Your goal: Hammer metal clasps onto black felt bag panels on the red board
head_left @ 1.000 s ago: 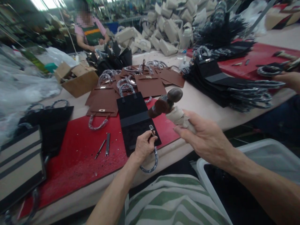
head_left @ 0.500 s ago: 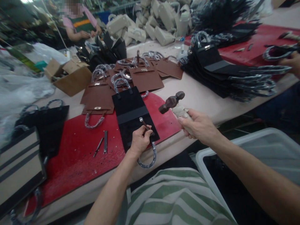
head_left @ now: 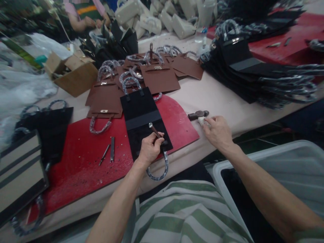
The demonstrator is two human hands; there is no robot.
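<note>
While left fingers (head_left: pixel 151 138) pinch a rod (head_left: pixel 155 130) and right fingers (head_left: pixel 210 122) grip a hammer (head_left: pixel 197 115), the bottle label (head_left: pixel 204 30) blurs.

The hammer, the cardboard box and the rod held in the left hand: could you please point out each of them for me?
Hammer (head_left: pixel 198 115): head view, on its dark head.
Cardboard box (head_left: pixel 77 81): head view, on its outer side wall.
Rod (head_left: pixel 155 131): head view, on its exposed shaft.

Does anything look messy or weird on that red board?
A little messy, yes. Dark specks are scattered over the red board, left of the black panel in the picture. They look odd because they dirty its plain surface; they're too small to identify. I can't see anything clearly broken.
</note>
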